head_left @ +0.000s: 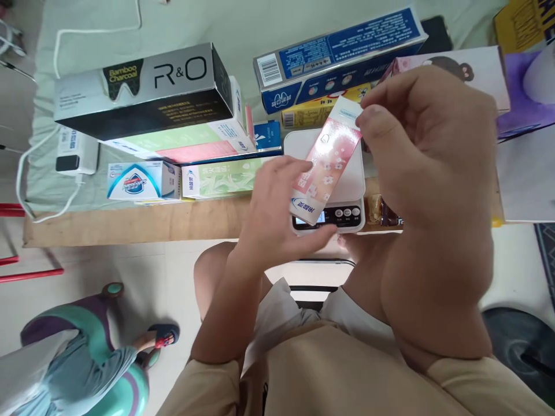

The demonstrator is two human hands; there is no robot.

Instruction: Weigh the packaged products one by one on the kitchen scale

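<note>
Seated person, cream top, knees just under the near edge of the wooden table (130, 222). Landmark: the white kitchen scale (347, 167) at that near edge, display and buttons facing the sitter. Left hand (277, 216) sits just in front of the scale, fingers loosely curled, thumb and fingertips pinching the lower end of a pink flowered toothpaste box (325, 167). Right hand (429, 150), to the right of the scale and above it, closes thumb and forefinger on the box's upper end. Box tilts diagonally over the scale's platform; whether its lower end touches the platform I cannot tell. Reads as mid-weighing: box being brought onto or turned over the platform. Next move would call for laying it flat, centred, both hands off, display unblocked. Left of the scale, low green and blue toothpaste cartons (182, 179); behind those, a black R&O charcoal box (147, 89) stacked on paler boxes. Behind the scale, a blue carton (342, 55) on a yellow one. Far left, a white charger (76, 153) with cable.
</note>
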